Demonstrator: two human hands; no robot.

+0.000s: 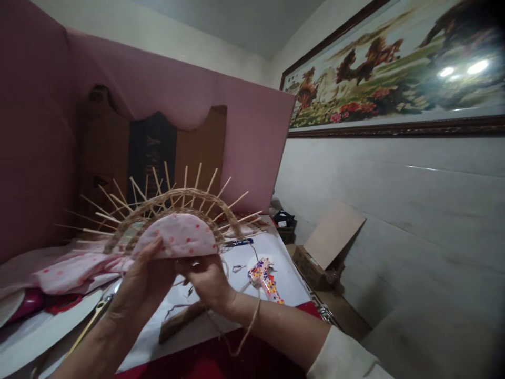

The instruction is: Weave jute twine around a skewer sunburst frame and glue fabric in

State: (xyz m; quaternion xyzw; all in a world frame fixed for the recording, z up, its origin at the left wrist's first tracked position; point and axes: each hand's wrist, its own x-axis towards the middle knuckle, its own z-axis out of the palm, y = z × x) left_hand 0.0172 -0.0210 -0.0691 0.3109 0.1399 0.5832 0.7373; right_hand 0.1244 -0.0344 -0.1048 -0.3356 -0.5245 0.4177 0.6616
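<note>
Both of my hands hold up a half-round piece covered in pink dotted fabric (181, 234), with wooden sticks (199, 176) fanning out behind it. Twine (177, 195) is woven through the sticks in an arc, and a loose strand hangs down past my right forearm. My left hand (148, 266) grips the fabric's lower left edge, thumb on its front. Under the lower right edge, my right hand (207, 276) is closed on the same piece; some of its fingers are hidden. A colourful patterned glue gun (264, 279) lies on the white table surface to the right.
Scissors (92, 316) and spare dotted cloth (74, 271) lie at the left. A brown stick-like piece (179, 321) rests below my hands. Behind stands a pink panel (252, 142) with cardboard; boxes (311, 266) are on the right beside the wall.
</note>
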